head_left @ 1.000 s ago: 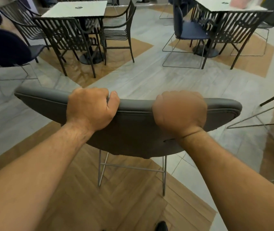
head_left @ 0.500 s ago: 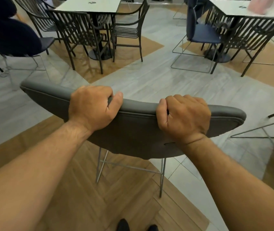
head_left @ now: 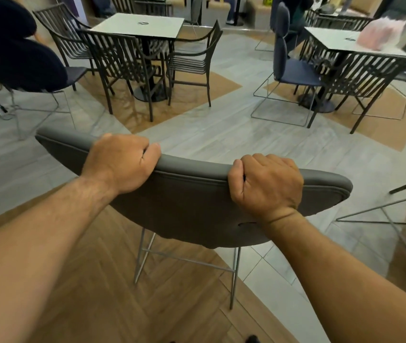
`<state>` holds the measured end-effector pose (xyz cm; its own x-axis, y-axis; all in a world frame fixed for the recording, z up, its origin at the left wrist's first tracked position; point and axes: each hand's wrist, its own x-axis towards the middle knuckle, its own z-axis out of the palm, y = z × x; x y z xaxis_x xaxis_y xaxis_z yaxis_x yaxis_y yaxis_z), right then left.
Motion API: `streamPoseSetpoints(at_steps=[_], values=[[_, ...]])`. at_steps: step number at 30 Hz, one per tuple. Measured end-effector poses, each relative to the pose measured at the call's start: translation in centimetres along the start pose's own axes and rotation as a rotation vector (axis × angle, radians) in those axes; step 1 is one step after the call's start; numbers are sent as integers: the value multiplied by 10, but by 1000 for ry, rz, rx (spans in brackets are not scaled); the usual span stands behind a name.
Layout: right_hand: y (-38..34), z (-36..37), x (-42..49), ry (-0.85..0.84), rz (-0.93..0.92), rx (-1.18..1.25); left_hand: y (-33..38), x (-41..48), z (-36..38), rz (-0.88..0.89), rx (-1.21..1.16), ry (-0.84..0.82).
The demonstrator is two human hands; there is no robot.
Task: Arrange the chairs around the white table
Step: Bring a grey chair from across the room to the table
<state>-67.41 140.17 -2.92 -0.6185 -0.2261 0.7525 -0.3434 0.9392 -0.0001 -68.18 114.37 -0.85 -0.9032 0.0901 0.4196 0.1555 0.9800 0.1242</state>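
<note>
A grey padded chair [head_left: 192,209] with thin metal legs stands right in front of me, its curved backrest facing me. My left hand [head_left: 120,162] grips the top edge of the backrest on the left. My right hand [head_left: 266,184] grips the same edge on the right. A white square table [head_left: 140,26] stands further ahead at the upper left, with dark slatted metal chairs [head_left: 120,60] around it. A second white table [head_left: 340,40] is at the upper right.
A dark blue chair [head_left: 13,53] stands at the far left, another blue chair [head_left: 288,65] by the right table. A pink bag [head_left: 380,33] lies on the right table. Wire chair legs [head_left: 394,219] show at the right edge. A cable [head_left: 1,112] lies on the floor, left.
The view has tilted up and the tables ahead look nearer. The chair's backrest sits lower and more slanted in view. Both hands keep their grip.
</note>
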Motion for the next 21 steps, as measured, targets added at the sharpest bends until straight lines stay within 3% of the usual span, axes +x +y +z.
streamPoseSetpoints(at_steps=[10,21], values=[[6,-3,-1,-49,-72,98,18,-17,-11,-165,16,-20],[33,3,2,38,-143,120,50,-44,-15,-172,83,42]])
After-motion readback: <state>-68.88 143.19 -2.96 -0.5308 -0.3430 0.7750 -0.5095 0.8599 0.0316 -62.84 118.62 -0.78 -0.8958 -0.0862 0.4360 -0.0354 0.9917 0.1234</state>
